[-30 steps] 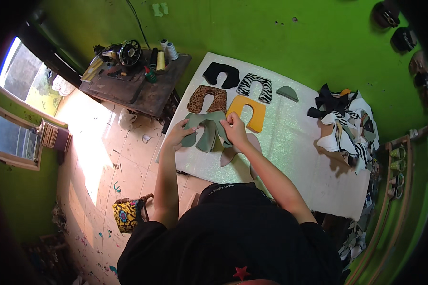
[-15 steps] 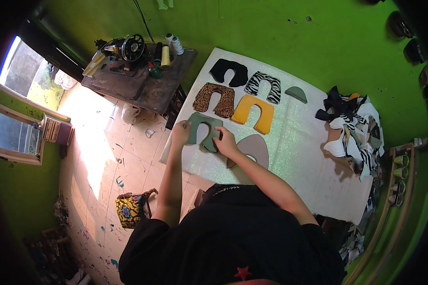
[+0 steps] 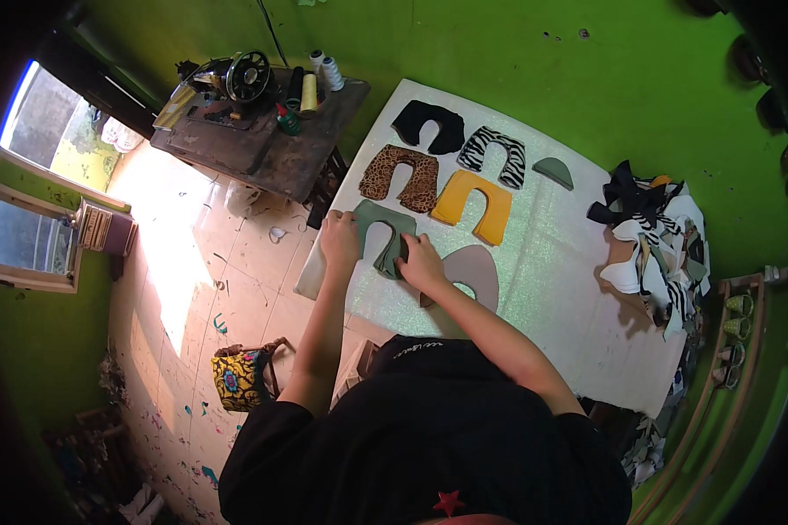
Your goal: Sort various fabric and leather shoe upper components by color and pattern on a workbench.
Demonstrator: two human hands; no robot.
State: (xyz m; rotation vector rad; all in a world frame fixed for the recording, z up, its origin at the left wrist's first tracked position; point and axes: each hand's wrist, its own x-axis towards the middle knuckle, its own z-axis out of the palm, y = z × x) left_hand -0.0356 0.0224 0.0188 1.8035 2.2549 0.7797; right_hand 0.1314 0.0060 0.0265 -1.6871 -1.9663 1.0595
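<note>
A stack of grey-green U-shaped cut pieces (image 3: pixel 383 213) lies at the near left of the white table, its curve facing away from me. My left hand (image 3: pixel 341 240) closes on its left leg and hides much of it. The right leg is gripped by my right hand (image 3: pixel 422 262), with the thumb along the outer edge. Close to my right forearm is a greyish-mauve curved piece (image 3: pixel 480 267), partly covered. Beyond the stack lie U-shaped pieces in leopard print (image 3: pixel 378 175), yellow (image 3: pixel 471 188), black (image 3: pixel 446 129) and zebra print (image 3: pixel 503 144).
A small green half-moon piece (image 3: pixel 552 172) lies farther right on the white table (image 3: pixel 578 289). Fabric scraps (image 3: pixel 652 245) heap at its right end. At the far left stand a sewing machine (image 3: pixel 236 80) and thread cones (image 3: pixel 332 73). A patterned stool (image 3: pixel 239 381) is on the floor.
My left hand has shifted slightly up over the stack's left leg and covers more of it. My right hand keeps its grip on the right leg. The whole view has shifted a little.
</note>
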